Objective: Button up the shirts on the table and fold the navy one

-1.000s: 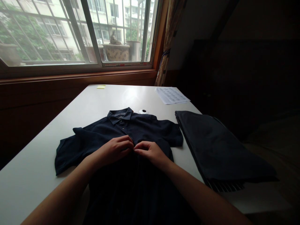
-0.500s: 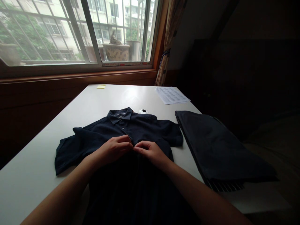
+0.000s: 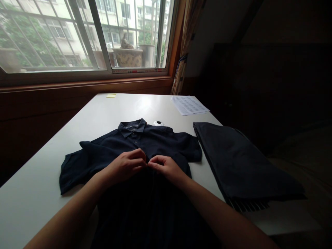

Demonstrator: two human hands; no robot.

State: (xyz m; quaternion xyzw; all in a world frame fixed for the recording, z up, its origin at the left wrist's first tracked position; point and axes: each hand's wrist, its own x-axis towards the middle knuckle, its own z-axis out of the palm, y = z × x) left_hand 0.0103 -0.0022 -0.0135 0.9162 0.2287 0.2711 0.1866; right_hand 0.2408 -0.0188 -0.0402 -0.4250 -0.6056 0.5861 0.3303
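Along the bottom of the frame, the lower front of a dark navy short-sleeved shirt (image 3: 155, 145) runs toward the wearer, too dark there to tell whether the front is closed. The shirt lies flat at the middle of the frame, collar away, sleeves spread to either side.

Just below centre, the left hand (image 3: 127, 166) has its fingers curled and bunched, and the right hand (image 3: 167, 169) brings thumb and forefinger together; their tips meet over the front opening and seem to pinch it. Whether a button or only cloth is between them is hidden by the fingers.

Above the hands, two buttons show beneath the collar (image 3: 131, 128), and the front edges lie together; that upper part looks done up, though I cannot be sure. By that reading, the work is at the middle of the front, with the lower part perhaps left.

At the right of the frame, a folded dark garment (image 3: 246, 166) with a striped lower edge lies just beside one sleeve, crowding that side. Beyond the collar sits a small round white object (image 3: 158, 123), near the shirt. Farther up the white table (image 3: 36, 183) are printed sheets (image 3: 189, 105) at upper right of centre and a yellow sticky note (image 3: 111, 95) at upper left of centre. A barred window (image 3: 100, 34) fills the upper left, with a tied curtain (image 3: 183, 52) at its right.
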